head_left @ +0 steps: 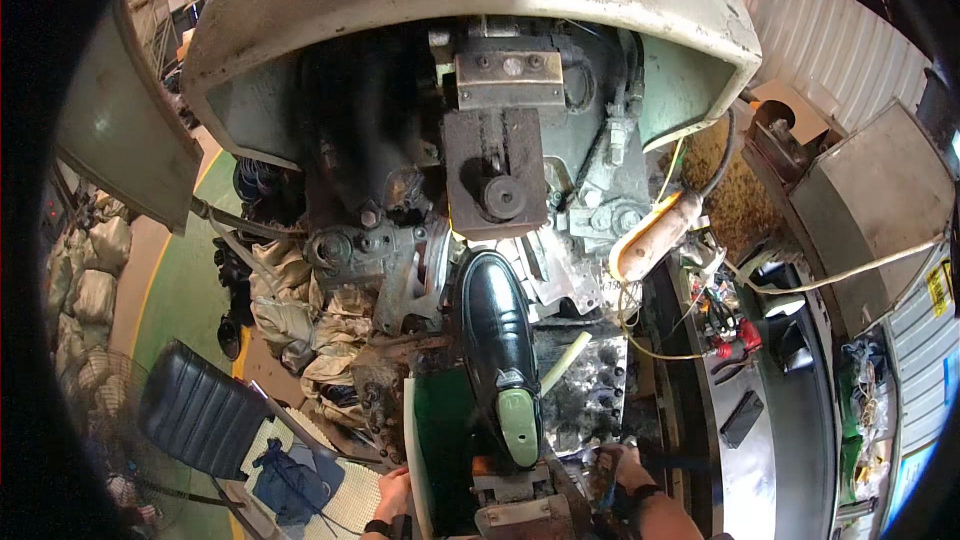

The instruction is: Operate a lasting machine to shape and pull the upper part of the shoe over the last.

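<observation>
A glossy black shoe (495, 330) on a green last (519, 425) sits sole-side down in the middle of a large grimy machine (480, 0), its toe under the dark clamp block (497, 175). My left hand (393, 495) rests at the bottom edge, against the left side of a white-edged green panel (428, 440). My right hand (625, 470) is low at the bottom, right of the metal support (520, 505) under the shoe. Whether either hand grips anything is hidden.
A black padded chair (200, 405) stands lower left beside a fan (100, 410). Rags (300, 320) pile left of the machine. A cluttered shelf with red-handled tools (738, 340) and a metal box (870, 210) lies to the right. Stuffed sacks (90, 280) sit far left.
</observation>
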A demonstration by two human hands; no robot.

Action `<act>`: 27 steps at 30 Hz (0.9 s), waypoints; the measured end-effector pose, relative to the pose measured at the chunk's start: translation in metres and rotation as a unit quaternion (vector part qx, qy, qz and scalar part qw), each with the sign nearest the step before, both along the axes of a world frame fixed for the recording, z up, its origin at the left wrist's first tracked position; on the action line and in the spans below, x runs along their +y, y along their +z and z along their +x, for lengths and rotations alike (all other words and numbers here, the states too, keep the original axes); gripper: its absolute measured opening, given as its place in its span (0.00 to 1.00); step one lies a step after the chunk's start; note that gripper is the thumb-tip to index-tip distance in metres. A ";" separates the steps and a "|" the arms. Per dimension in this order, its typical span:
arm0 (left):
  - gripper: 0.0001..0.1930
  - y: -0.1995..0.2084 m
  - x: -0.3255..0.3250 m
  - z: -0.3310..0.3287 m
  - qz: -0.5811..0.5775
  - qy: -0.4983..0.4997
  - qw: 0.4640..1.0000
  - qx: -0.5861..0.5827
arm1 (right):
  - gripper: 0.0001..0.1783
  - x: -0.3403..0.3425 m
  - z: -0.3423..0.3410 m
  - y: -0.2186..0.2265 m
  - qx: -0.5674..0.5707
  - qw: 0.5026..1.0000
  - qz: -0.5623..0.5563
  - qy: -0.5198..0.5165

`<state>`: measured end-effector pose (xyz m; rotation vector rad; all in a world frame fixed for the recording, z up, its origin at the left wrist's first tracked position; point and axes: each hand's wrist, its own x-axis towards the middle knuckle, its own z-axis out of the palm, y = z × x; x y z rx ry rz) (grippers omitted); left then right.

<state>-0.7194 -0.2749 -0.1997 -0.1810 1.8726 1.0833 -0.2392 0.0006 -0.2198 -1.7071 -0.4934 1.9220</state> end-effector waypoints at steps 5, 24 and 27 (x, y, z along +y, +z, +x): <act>0.18 0.054 0.021 0.001 -0.085 -0.143 0.980 0.111 | 0.11 -0.003 0.012 0.005 -0.068 0.995 0.023 0.065; 0.45 0.116 0.134 0.058 0.221 -0.523 0.791 0.230 | 0.25 0.015 -0.019 0.157 -0.022 0.975 0.220 0.029; 0.42 0.156 0.095 0.054 0.212 -0.474 0.835 0.180 | 0.15 0.020 -0.029 0.168 0.002 0.965 0.255 -0.056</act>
